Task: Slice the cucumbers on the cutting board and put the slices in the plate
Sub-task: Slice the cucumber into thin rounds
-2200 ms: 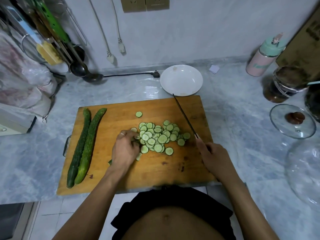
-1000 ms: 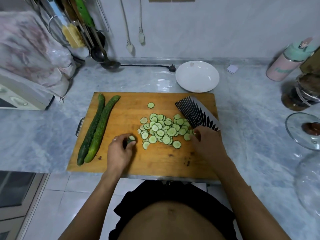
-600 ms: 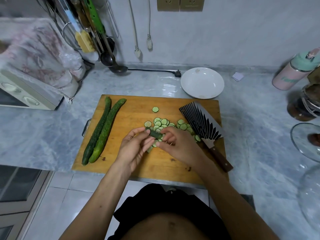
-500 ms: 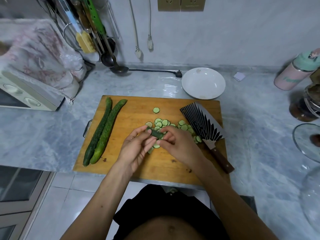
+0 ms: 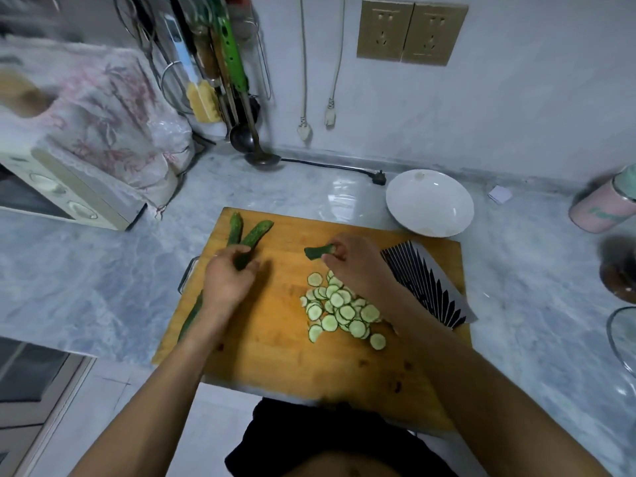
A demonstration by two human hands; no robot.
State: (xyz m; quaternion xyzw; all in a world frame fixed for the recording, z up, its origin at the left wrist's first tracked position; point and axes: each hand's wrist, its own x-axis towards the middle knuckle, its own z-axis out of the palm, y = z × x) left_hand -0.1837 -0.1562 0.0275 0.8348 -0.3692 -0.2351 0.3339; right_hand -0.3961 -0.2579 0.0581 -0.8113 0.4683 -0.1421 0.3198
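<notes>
Head view: the left hand (image 5: 225, 284) curls around one of two whole cucumbers (image 5: 256, 235) at the cutting board's (image 5: 275, 339) left side. The right hand (image 5: 354, 266) pinches a cucumber end piece (image 5: 318, 251) at frame centre — slices (image 5: 340, 311) piled below it, the plate (image 5: 430, 201) empty, upper right.

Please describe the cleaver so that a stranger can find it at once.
Start at the wooden cutting board. Along its right edge, right of the pile of cucumber slices, lies the cleaver. Only it has a wide flat blade with black fan stripes.
</notes>
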